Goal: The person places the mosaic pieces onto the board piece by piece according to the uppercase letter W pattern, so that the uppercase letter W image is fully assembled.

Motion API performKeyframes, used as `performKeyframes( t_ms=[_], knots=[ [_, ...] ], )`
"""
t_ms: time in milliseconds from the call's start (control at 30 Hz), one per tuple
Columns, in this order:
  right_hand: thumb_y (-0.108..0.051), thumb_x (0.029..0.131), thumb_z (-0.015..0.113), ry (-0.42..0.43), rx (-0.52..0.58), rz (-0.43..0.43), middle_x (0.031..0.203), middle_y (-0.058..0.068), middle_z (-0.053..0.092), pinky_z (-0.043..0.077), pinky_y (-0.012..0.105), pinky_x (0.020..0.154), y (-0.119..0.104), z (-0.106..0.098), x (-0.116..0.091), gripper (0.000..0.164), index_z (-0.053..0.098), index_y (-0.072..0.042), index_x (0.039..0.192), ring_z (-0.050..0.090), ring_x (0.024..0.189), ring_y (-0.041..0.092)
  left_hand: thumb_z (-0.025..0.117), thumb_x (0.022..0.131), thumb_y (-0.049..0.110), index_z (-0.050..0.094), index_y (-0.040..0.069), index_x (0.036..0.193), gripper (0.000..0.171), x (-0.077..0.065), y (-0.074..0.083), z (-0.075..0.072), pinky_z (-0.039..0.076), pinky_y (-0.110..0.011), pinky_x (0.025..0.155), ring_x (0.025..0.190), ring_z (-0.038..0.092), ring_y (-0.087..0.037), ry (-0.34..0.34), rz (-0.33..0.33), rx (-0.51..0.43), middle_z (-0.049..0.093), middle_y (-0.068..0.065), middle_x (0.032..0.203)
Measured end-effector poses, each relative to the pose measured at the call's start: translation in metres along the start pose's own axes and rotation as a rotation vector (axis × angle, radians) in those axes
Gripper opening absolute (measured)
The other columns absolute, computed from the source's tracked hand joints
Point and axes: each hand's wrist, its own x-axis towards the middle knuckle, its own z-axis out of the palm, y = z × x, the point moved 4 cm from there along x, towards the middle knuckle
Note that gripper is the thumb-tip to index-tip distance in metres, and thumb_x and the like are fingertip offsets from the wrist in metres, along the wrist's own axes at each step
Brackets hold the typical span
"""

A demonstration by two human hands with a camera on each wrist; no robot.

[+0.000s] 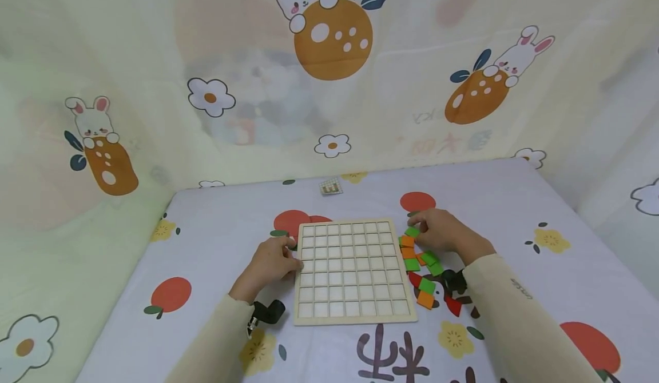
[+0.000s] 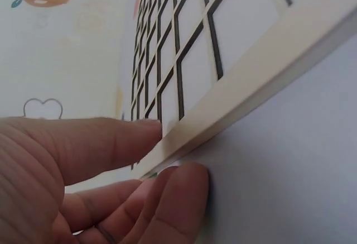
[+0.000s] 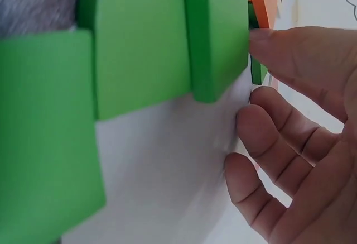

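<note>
Wooden grid board (image 1: 334,266) lies flat on the printed cloth (image 1: 216,240), head view, below frame centre. Left hand (image 1: 269,262) is at its left edge. Right hand (image 1: 440,231) is by the far end of a loose scatter along the board's right side: green tiles (image 1: 428,285) and orange tiles (image 1: 425,299), some overlapping. Small card (image 1: 330,186) sits beyond the board's far edge. Black wrist cameras (image 1: 269,311), one per arm.

Left wrist view: thumb over the board's rim, fingers bent close together along the outer side, edge pinched between.

Right wrist view: thumb tip right up at the tiles, other fingers bent with small gaps at the tips. Can't tell if thumb and index pinch a tile or just touch; contact is hidden. Big green faces fill the near left.
</note>
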Motion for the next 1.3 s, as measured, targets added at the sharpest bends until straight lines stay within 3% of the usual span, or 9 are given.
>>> performKeyframes(
  t_ms=[267,467,667,833,1033,1167,1300],
  knots=[
    [-0.02,0.091,0.075,-0.004,-0.051,-0.005,0.104,0.014,0.066,0.056,0.043,0.082,-0.003,-0.001,0.001,0.04,0.069,0.0,0.125,0.058,0.096,0.029,0.081,0.088,0.006,0.06,-0.006,0.137,0.054,-0.003,-0.002,0.008,0.055,-0.026,0.057,0.062,0.062,-0.015,0.022,-0.014,-0.026,0.06,-0.008,0.085],
    [-0.022,0.09,0.076,0.028,-0.107,-0.036,0.077,0.004,0.059,0.048,0.033,0.065,-0.002,-0.002,0.002,0.016,0.071,-0.006,0.093,0.056,0.078,0.021,0.08,0.088,0.005,0.061,-0.006,0.136,0.053,-0.003,-0.004,0.011,0.054,-0.026,0.055,0.061,0.06,-0.015,0.048,0.009,-0.033,0.06,-0.008,0.082],
    [-0.022,0.09,0.075,0.031,-0.125,-0.028,0.067,0.001,0.055,0.043,0.031,0.059,-0.002,-0.001,0.001,0.02,0.067,-0.011,0.075,0.053,0.068,0.018,0.08,0.087,0.004,0.061,-0.007,0.135,0.052,-0.002,-0.005,0.011,0.053,-0.026,0.054,0.061,0.058,-0.015,0.062,0.024,-0.042,0.059,-0.007,0.081],
    [-0.02,0.089,0.074,0.081,-0.13,-0.027,0.074,0.003,0.058,0.046,0.034,0.063,-0.002,-0.001,-0.001,0.014,0.068,-0.01,0.082,0.055,0.074,0.021,0.079,0.087,0.003,0.062,-0.006,0.134,0.051,-0.005,-0.007,0.011,0.052,-0.026,0.053,0.06,0.059,-0.015,0.068,0.035,-0.064,0.059,-0.007,0.081],
    [-0.013,0.092,0.069,0.157,-0.044,-0.066,0.095,0.009,0.069,0.056,0.043,0.077,0.002,-0.001,-0.007,0.024,0.075,-0.004,0.112,0.059,0.088,0.027,0.079,0.087,0.003,0.063,-0.005,0.131,0.048,-0.006,-0.008,0.01,0.052,-0.027,0.054,0.062,0.058,-0.016,0.068,0.033,-0.095,0.058,-0.008,0.083],
    [-0.009,0.094,0.063,0.129,0.065,-0.064,0.091,0.008,0.068,0.052,0.037,0.07,0.006,-0.001,-0.009,0.03,0.076,-0.005,0.121,0.058,0.081,0.022,0.079,0.087,0.003,0.063,-0.004,0.132,0.048,-0.006,-0.008,0.011,0.052,-0.027,0.054,0.063,0.058,-0.016,0.066,0.025,-0.107,0.058,-0.008,0.083],
    [-0.009,0.093,0.068,0.087,0.139,-0.042,0.092,0.008,0.071,0.051,0.035,0.071,0.007,-0.003,-0.011,0.028,0.076,-0.003,0.12,0.06,0.08,0.021,0.08,0.087,0.003,0.063,-0.004,0.132,0.048,-0.006,-0.009,0.012,0.052,-0.026,0.054,0.064,0.057,-0.016,0.062,0.017,-0.122,0.058,-0.008,0.084]
  ],
)
